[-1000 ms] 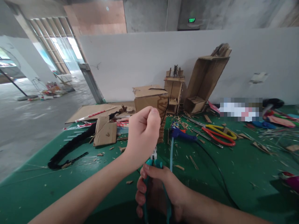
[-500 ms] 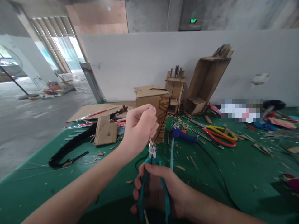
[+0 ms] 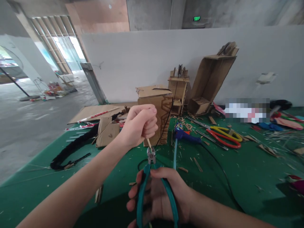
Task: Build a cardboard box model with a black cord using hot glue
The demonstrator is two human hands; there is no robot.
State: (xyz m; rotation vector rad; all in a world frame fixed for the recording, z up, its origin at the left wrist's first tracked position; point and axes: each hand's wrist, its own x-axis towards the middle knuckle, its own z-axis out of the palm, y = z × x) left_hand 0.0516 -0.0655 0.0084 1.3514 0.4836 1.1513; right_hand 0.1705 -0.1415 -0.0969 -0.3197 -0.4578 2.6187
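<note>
My left hand (image 3: 142,122) is closed in a fist around a thin wooden stick (image 3: 148,143), whose lower end sticks out below the fingers. That end meets the jaws of the diagonal cutting pliers (image 3: 151,155). Teal handles of the pliers lie in my right hand (image 3: 166,190), spread apart, with the thumb across the top and the fingers curled loosely behind. Behind my left fist stands a cardboard box (image 3: 156,98) with a black cord down its side.
A blue glue gun (image 3: 187,136) with a pale glue stick and black cable lies right of the pliers. Beyond it are red-and-yellow-handled scissors (image 3: 224,136). Cardboard stands (image 3: 211,79) lean at the wall. A black fuzzy strip (image 3: 73,147) lies left; scraps litter the green table (image 3: 213,196).
The pliers have moved slightly down and left, and their handles are spread wider. More of the stick shows below my left fist. A small cardboard strip now shows beneath my left forearm.
</note>
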